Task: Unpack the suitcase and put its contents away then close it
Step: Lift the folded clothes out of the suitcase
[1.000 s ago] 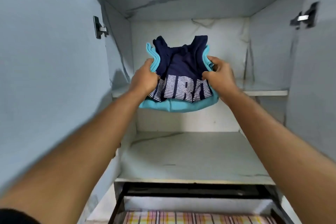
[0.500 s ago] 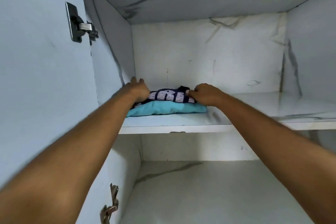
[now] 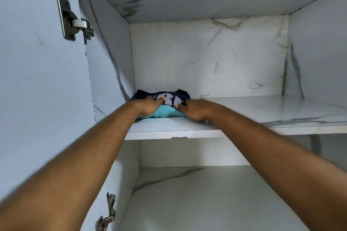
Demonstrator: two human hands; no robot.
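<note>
Clothes (image 3: pixel 165 113) on shelf (image 3: pixel 169 127), both hands pressing.

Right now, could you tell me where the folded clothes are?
In the head view, the folded clothes lie on the upper shelf, in its left back corner, between the left hand and right hand.

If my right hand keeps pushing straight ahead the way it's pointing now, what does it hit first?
Probably only the folded clothes that the right hand already touches; pushed further, likely the cupboard's back wall just behind them, though depth is hard to judge here.
</note>
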